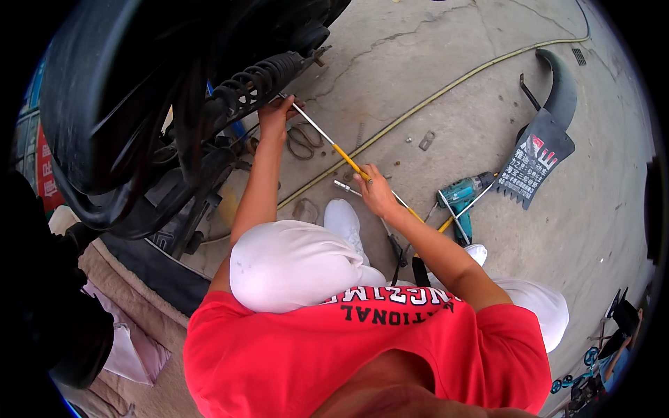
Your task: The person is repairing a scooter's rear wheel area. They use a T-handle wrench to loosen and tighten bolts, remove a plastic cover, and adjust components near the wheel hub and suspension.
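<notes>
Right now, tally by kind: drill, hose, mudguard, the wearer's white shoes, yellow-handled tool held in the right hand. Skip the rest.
Drill: 1
Hose: 1
Mudguard: 1
White shoes: 2, one partly hidden
Yellow-handled tool in right hand: 1
Total: 6

Seen from the middle of the scene, the person's right hand [377, 194] grips a yellow-and-silver rod [341, 152]; at eleven o'clock the left hand [275, 115] meets its far end, beside a black coil spring [256, 82]. A teal drill [456, 191] lies at three, a black mudguard [561, 97] at two.
</notes>
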Available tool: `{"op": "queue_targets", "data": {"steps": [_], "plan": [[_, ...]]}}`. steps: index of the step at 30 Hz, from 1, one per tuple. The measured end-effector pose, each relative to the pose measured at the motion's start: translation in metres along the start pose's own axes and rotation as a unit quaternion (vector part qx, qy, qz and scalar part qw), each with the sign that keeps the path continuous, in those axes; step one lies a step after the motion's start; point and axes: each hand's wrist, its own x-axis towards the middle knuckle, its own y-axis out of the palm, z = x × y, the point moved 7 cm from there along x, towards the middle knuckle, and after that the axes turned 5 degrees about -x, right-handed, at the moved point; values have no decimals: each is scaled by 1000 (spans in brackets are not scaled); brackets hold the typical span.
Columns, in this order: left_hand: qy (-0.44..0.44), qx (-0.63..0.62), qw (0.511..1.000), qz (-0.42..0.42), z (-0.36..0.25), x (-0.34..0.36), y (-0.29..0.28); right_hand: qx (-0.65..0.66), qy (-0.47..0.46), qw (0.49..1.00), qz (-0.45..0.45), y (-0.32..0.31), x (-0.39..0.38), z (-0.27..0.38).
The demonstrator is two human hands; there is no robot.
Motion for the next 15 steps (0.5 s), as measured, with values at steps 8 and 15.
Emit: {"op": "queue_targets", "data": {"steps": [8, 15], "plan": [[-11, -29, 999, 8, -4, -5, 4, 519, 259, 810, 85, 31, 11, -43], [-16, -36, 999, 21, 2, -1, 6, 741, 356, 514, 244, 52, 15, -60]]}}
